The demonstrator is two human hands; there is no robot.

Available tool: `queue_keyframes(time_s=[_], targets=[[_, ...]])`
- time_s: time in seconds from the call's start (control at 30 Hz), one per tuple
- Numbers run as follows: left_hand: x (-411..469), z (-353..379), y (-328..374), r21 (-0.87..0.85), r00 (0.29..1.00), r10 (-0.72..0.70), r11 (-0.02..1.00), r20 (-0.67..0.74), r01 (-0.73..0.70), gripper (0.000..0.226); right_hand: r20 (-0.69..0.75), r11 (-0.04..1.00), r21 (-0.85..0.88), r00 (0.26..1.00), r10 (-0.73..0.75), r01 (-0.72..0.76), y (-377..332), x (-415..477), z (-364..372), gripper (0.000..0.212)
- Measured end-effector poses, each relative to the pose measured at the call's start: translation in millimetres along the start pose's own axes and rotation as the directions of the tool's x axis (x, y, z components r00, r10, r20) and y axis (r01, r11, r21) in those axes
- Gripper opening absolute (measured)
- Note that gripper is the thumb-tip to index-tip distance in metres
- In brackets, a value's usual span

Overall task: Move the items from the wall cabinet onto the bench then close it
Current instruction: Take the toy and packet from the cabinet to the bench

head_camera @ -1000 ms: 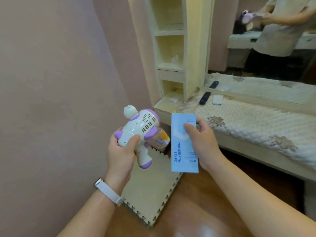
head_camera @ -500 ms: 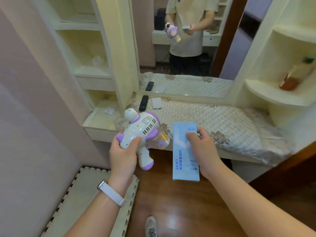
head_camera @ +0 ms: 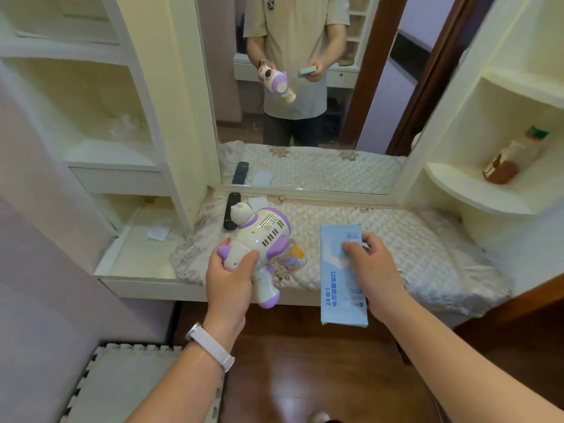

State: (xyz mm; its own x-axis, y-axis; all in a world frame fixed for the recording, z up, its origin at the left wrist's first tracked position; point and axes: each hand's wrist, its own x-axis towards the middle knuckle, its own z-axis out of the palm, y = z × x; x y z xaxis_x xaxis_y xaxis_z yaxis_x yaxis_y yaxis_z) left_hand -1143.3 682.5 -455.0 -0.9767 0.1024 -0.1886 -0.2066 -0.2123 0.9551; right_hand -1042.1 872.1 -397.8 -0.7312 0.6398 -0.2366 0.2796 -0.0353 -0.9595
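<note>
Both hands are full: the left hand wraps its grip around the body of a white and purple toy gun, and the right hand pinches a pale blue packet between thumb and fingers along its right edge. Both things hang in the air over the front edge of the desk, which is covered with a quilted cloth, and neither touches it yet.

This looks like the carrying step, with the setting down just ahead. The next move calls for lowering each hand onto bare cloth, clear of the black remote lying near the mirror, then letting go.

The toy gun's body runs up and to the left, its bear-shaped head toward the remote and its purple-tipped handle pointing down toward the floor. The packet's long axis runs away from the person, its printed end nearest them.
</note>
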Motion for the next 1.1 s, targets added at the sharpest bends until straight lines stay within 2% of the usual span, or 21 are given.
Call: queue_keyframes(time_s=[0.23, 0.5, 0.7, 0.9, 1.1], targets=[[53, 38, -11, 0.055, 1.000, -0.021, 0.998, -0.013, 0.022, 0.037, -0.010, 0.996, 0.053, 0.997, 0.072, -0.071, 11, 80, 2, 0.013], [120, 98, -38, 0.174, 0.991, -0.087, 0.979, -0.098, 0.103, 0.054, 0.046, 0.987, 0.053, 0.988, 0.150, -0.152, 27, 199, -5, 0.013], [164, 146, -61, 0.241, 0.978, -0.148, 0.954, -0.146, 0.180, 0.056, 0.061, 0.972, 0.033, 0.971, 0.231, -0.233, 40, 283, -18, 0.014], [202, 168, -79, 0.216, 0.967, -0.164, 0.955, -0.194, 0.205, 0.049, 0.107, 0.963, -0.024, 0.957, 0.271, -0.270, 58, 339, -18, 0.016], [230, 171, -98, 0.133, 0.944, -0.248, 0.951, -0.217, 0.280, 0.041, 0.127, 0.940, -0.130, 0.934, 0.333, -0.317, 82, 373, -8, 0.019]])
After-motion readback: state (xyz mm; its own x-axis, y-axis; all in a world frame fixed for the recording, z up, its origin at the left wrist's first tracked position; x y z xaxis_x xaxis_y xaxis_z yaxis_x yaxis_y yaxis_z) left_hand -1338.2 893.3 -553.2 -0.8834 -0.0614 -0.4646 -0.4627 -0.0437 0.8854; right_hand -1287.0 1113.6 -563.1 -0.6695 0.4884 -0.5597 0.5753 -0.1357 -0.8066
